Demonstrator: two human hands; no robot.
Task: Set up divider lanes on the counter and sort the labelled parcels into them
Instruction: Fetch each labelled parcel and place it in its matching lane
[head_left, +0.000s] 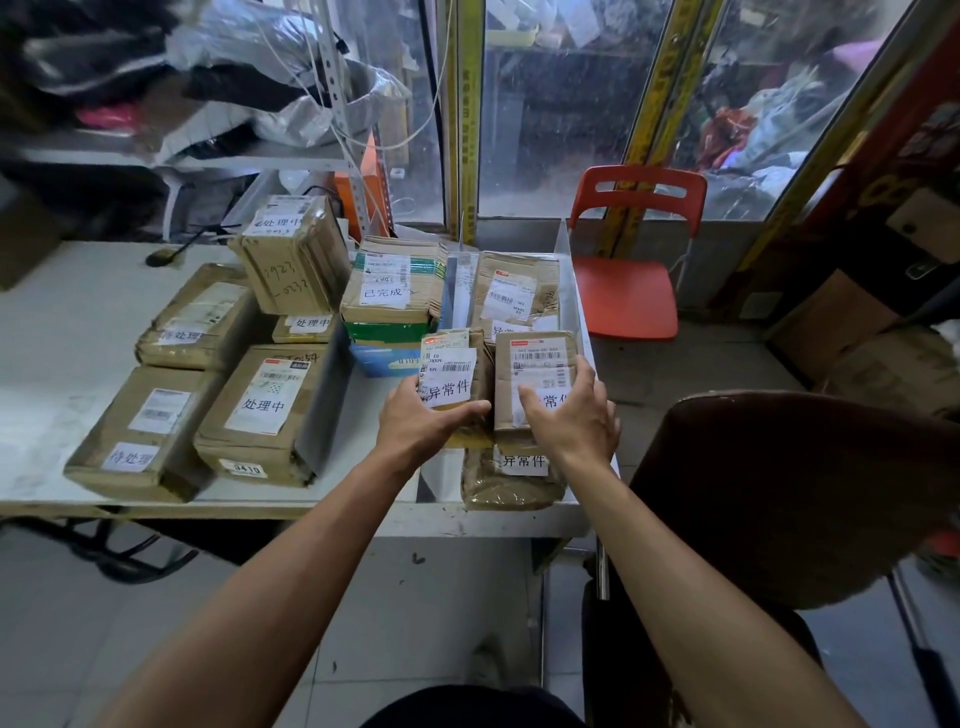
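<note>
Sorting is looking nearly done: left hand (422, 422) and right hand (570, 415) are each gripping a parcel (451, 379), settling both into the lane beneath them.

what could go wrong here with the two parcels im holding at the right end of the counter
1. The left hand and right hand each hold a small parcel, left parcel and right parcel, stacked on a lower parcel near the counter's front edge; a nudge might tip the stack off.
2. The clear divider stands close beside the right hand; bumping it may shift the lane.
3. The right hand partly covers its parcel's label, so a misread seems possible.
</note>
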